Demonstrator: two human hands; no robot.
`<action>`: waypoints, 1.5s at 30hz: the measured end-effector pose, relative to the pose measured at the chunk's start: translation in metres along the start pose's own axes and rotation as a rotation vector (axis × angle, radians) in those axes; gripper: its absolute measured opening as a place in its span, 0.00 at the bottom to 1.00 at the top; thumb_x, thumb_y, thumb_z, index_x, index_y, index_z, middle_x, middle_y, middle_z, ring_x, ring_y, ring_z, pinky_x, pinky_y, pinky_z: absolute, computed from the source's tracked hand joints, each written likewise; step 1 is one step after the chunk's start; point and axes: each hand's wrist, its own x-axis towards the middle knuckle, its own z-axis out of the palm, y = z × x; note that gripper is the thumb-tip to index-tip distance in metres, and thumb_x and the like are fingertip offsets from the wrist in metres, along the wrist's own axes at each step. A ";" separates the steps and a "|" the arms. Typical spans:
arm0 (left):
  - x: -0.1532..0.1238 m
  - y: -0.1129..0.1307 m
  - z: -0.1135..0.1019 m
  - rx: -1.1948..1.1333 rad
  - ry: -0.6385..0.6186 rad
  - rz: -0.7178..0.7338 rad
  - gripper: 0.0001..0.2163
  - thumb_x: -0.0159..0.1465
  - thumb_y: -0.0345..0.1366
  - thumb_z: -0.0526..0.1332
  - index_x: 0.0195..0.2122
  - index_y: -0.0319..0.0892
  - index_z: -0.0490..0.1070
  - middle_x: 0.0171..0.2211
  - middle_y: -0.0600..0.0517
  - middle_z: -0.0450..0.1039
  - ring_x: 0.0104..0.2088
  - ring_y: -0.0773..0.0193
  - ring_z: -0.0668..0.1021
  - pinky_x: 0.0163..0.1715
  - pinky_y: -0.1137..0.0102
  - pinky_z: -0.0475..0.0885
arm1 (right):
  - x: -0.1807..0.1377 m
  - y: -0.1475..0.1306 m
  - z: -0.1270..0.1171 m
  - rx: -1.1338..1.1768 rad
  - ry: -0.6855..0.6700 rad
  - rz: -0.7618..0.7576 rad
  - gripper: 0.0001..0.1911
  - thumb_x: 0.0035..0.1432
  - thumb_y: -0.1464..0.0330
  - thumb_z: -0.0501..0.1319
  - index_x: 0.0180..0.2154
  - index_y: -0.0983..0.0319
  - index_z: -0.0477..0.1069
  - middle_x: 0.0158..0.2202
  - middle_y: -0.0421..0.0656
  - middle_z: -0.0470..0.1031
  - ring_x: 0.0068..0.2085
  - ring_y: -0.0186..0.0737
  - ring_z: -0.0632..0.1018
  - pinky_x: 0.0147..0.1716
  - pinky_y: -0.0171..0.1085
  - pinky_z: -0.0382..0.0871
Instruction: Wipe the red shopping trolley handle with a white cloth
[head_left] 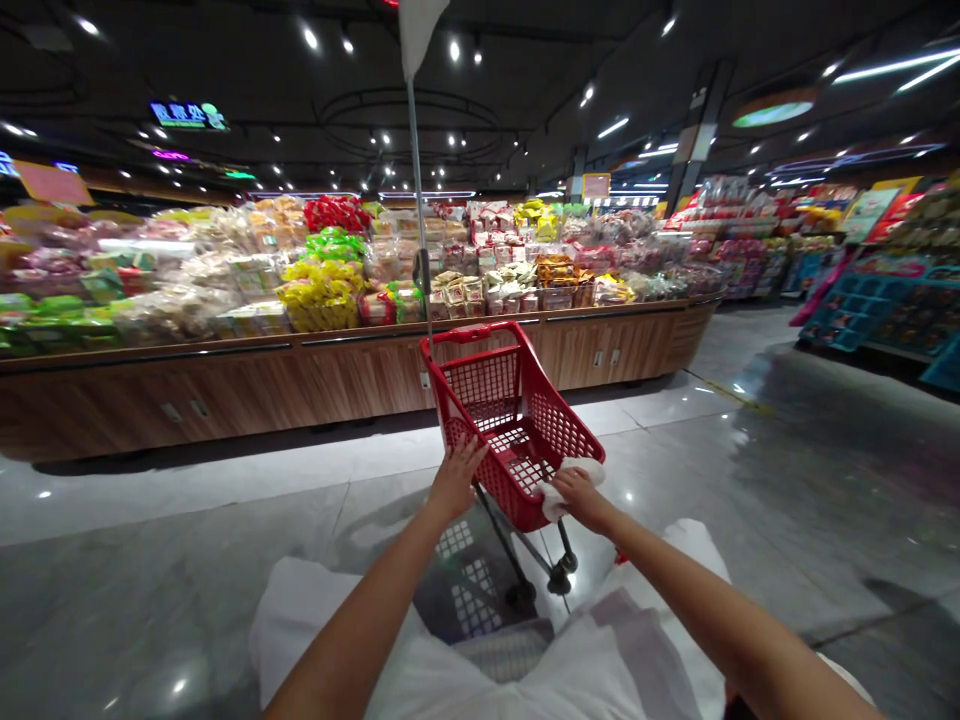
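A small red shopping trolley [517,420] with a mesh basket stands on the shiny floor right in front of me. My left hand [454,478] rests on the basket's near left rim, fingers curled over the edge. My right hand [577,497] grips the near right rim with a white cloth or tissue [559,490] bunched under its fingers. A thin pole [417,200] with a white flag rises from the trolley's far side. The basket looks empty.
A long wooden display counter [300,385] piled with packaged snacks runs across the view beyond the trolley. More shelves [862,290] stand to the right. An open aisle of grey tiles [787,440] leads off to the right. My white garment [487,660] fills the bottom.
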 end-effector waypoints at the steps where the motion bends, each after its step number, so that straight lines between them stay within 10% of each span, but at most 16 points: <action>1: 0.012 0.000 -0.005 0.022 -0.004 0.004 0.39 0.54 0.28 0.60 0.66 0.43 0.47 0.69 0.45 0.42 0.68 0.50 0.42 0.64 0.51 0.47 | -0.006 0.008 0.000 -0.023 0.023 -0.008 0.19 0.55 0.73 0.57 0.50 0.60 0.69 0.50 0.48 0.72 0.54 0.45 0.68 0.56 0.46 0.53; 5: 0.049 0.012 -0.007 0.103 -0.010 0.086 0.31 0.59 0.27 0.56 0.65 0.45 0.53 0.66 0.46 0.52 0.67 0.53 0.50 0.64 0.52 0.50 | -0.028 0.008 0.018 -0.108 0.214 -0.005 0.22 0.55 0.73 0.59 0.52 0.59 0.68 0.50 0.48 0.73 0.55 0.46 0.68 0.58 0.48 0.53; 13: 0.048 0.021 0.025 0.158 0.023 0.141 0.22 0.65 0.26 0.48 0.61 0.38 0.59 0.59 0.43 0.66 0.62 0.56 0.64 0.61 0.58 0.58 | -0.012 -0.084 0.067 -0.032 0.593 0.292 0.29 0.54 0.76 0.57 0.59 0.62 0.60 0.50 0.49 0.72 0.53 0.48 0.69 0.59 0.52 0.51; 25: 0.051 0.018 0.002 0.002 -0.082 0.204 0.20 0.63 0.34 0.57 0.57 0.42 0.64 0.56 0.44 0.68 0.58 0.56 0.67 0.63 0.59 0.55 | 0.002 -0.019 0.035 -0.040 0.318 0.153 0.24 0.52 0.79 0.57 0.52 0.62 0.68 0.45 0.48 0.75 0.50 0.45 0.73 0.59 0.49 0.58; 33: 0.035 -0.094 -0.058 0.233 0.043 -0.008 0.22 0.61 0.44 0.61 0.56 0.45 0.67 0.57 0.44 0.68 0.62 0.50 0.63 0.62 0.52 0.51 | 0.003 0.011 0.019 -0.020 0.326 0.135 0.24 0.53 0.79 0.56 0.51 0.60 0.68 0.47 0.47 0.74 0.51 0.46 0.73 0.59 0.53 0.58; 37: 0.021 -0.118 -0.071 0.270 0.022 -0.003 0.12 0.64 0.43 0.57 0.44 0.46 0.74 0.46 0.48 0.76 0.51 0.53 0.73 0.58 0.53 0.55 | 0.015 0.002 0.033 -0.037 0.376 0.191 0.20 0.53 0.79 0.56 0.49 0.62 0.69 0.46 0.48 0.74 0.51 0.47 0.72 0.59 0.52 0.57; 45: 0.002 -0.091 -0.063 0.299 0.098 -0.163 0.12 0.66 0.42 0.53 0.37 0.45 0.74 0.41 0.47 0.78 0.44 0.51 0.73 0.48 0.52 0.57 | 0.095 -0.087 0.036 -0.024 0.335 0.305 0.16 0.59 0.74 0.55 0.49 0.61 0.69 0.47 0.50 0.74 0.49 0.48 0.72 0.54 0.48 0.61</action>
